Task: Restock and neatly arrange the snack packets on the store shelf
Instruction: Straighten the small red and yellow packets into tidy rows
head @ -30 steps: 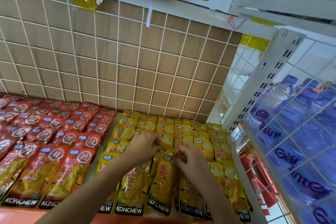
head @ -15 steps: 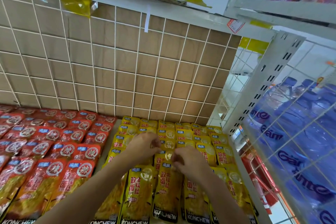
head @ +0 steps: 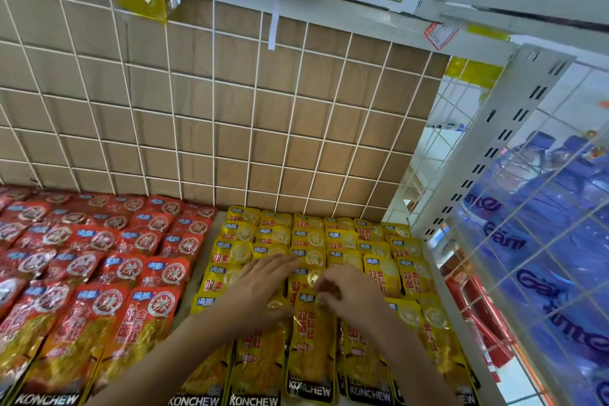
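Observation:
Yellow KONCHEW snack packets [head: 342,241] lie in overlapping rows on the right part of the shelf. Red KONCHEW packets [head: 99,257] fill the left part. My left hand [head: 260,290] rests flat on the yellow rows, fingers stretched toward the back. My right hand [head: 349,293] is beside it, fingertips pinching the top edge of a front yellow packet [head: 311,346] in the middle column. Both forearms come in from the bottom of the view and hide some packets.
A white wire grid over a brown cardboard backing [head: 230,115] closes the shelf's back. A white slotted upright [head: 494,148] and a wire panel [head: 543,241] bound the right side, with blue water bottles [head: 553,224] behind. A shelf [head: 514,10] hangs overhead at the right.
The view has tilted slightly upward. Both hands stayed on the middle yellow columns, with small shifts of the fingers over the packets.

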Available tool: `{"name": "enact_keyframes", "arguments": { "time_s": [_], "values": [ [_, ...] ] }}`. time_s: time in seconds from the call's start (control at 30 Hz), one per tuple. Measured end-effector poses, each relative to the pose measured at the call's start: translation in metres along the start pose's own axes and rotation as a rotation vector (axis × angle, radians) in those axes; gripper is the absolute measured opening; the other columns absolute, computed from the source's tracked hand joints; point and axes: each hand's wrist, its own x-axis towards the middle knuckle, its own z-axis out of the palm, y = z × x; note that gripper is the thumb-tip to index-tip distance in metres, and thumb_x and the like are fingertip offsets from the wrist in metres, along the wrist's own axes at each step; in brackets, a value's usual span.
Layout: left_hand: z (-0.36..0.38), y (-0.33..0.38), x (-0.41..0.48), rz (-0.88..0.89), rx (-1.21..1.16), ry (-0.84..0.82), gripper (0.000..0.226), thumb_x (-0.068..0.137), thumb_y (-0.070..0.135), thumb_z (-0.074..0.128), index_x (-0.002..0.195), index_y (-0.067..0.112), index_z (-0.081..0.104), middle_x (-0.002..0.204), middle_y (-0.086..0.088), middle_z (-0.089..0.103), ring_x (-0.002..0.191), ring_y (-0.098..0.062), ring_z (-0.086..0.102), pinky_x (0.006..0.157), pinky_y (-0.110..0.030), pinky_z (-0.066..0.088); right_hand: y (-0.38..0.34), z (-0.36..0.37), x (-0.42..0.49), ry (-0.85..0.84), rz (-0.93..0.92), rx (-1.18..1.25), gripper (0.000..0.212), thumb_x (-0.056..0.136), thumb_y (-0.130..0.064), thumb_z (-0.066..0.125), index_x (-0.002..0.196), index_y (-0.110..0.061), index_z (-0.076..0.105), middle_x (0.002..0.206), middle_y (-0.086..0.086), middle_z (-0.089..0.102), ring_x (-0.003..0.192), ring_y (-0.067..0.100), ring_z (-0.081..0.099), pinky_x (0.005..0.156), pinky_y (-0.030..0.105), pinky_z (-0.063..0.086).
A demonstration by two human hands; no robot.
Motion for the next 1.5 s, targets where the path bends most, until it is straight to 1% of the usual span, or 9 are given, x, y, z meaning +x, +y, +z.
{"name": "enact_keyframes", "arguments": {
  "time_s": [0.17,0.47,0.87,0.97,1.03,1.23,1.27,1.37,1.5],
  "values": [
    [0.006,-0.003,0.004,0.016,0.037,0.024,0.081,0.082,0.058,0.053,0.148,0.034,0.012,0.151,0.023,0.008,0.141,-0.002,0.000,0.113,-0.027,-0.005,-0.003,0.004,-0.002,0.026,0.008,0.002,0.016,0.090,-0.031,0.055,0.103,-0.026,0.062,0.103,-0.013,0.055,0.104,0.005,0.046,0.087,0.022,0.038],
    [0.007,-0.003,0.002,0.019,0.058,0.053,0.094,0.061,0.072,0.013,0.148,0.034,0.013,0.153,0.017,0.015,0.142,-0.005,0.005,0.108,-0.023,-0.008,-0.010,0.011,-0.001,0.031,-0.043,-0.019,0.017,0.091,-0.030,0.054,0.104,-0.022,0.061,0.105,-0.009,0.054,0.107,0.010,0.045,0.086,0.022,0.032],
    [0.008,-0.002,0.002,0.034,0.076,0.091,0.086,0.072,0.071,0.020,0.148,0.032,0.013,0.154,0.015,0.015,0.143,-0.007,0.005,0.108,-0.024,-0.010,-0.009,0.023,-0.011,0.166,-0.035,0.039,0.018,0.089,-0.028,0.057,0.106,-0.026,0.060,0.103,-0.018,0.045,0.107,0.004,0.045,0.090,0.017,0.032],
    [0.007,0.004,-0.003,0.021,0.103,0.097,0.073,0.088,0.059,0.038,0.149,0.030,0.011,0.154,0.014,0.011,0.144,-0.008,0.003,0.111,-0.027,-0.009,-0.005,0.023,-0.015,0.268,0.032,0.119,0.021,0.089,-0.034,0.056,0.109,-0.027,0.060,0.107,-0.017,0.050,0.104,0.000,0.046,0.091,0.019,0.038],
    [0.005,0.011,-0.005,0.043,0.111,0.121,0.078,0.081,0.064,0.027,0.149,0.029,0.014,0.154,0.013,0.013,0.143,-0.009,0.006,0.110,-0.027,-0.009,0.000,0.023,-0.019,0.300,0.072,0.151,0.027,0.088,-0.044,0.051,0.108,-0.027,0.059,0.106,-0.018,0.051,0.104,0.001,0.048,0.091,0.022,0.043],
    [0.015,0.030,-0.013,0.083,0.217,0.062,0.068,0.076,0.066,0.032,0.131,0.028,0.045,0.132,0.013,0.053,0.123,-0.008,0.050,0.099,-0.032,0.042,0.022,0.025,-0.040,0.357,0.173,0.158,0.018,0.089,-0.028,0.059,0.107,-0.028,0.060,0.107,-0.016,0.053,0.101,0.006,0.054,0.082,0.018,0.046],
    [0.015,0.033,-0.015,0.070,0.218,0.041,0.073,0.076,0.067,0.030,0.135,0.026,0.042,0.139,0.009,0.047,0.130,-0.011,0.043,0.104,-0.035,0.035,0.024,0.024,-0.044,0.358,0.195,0.157,0.018,0.089,-0.028,0.060,0.107,-0.028,0.060,0.108,-0.016,0.053,0.098,0.007,0.056,0.080,0.017,0.046],
    [0.022,0.036,-0.017,0.109,0.198,-0.004,0.098,0.067,0.074,0.010,0.150,0.024,-0.003,0.151,0.008,-0.019,0.139,-0.012,-0.021,0.112,-0.036,-0.016,0.029,0.025,-0.053,0.358,0.241,0.155,0.020,0.088,-0.027,0.061,0.109,-0.026,0.060,0.111,-0.013,0.055,0.096,0.008,0.058,0.076,0.008,0.041],
    [0.026,0.040,-0.014,0.074,0.225,-0.060,0.107,0.063,0.087,0.010,0.147,0.026,-0.017,0.147,0.002,-0.034,0.132,-0.017,-0.036,0.110,-0.038,-0.025,0.026,0.029,-0.062,0.314,0.279,0.048,0.039,0.087,-0.048,0.050,0.119,-0.026,0.057,0.121,-0.010,0.053,0.112,0.011,0.052,0.093,0.025,0.040]
  ]
}}
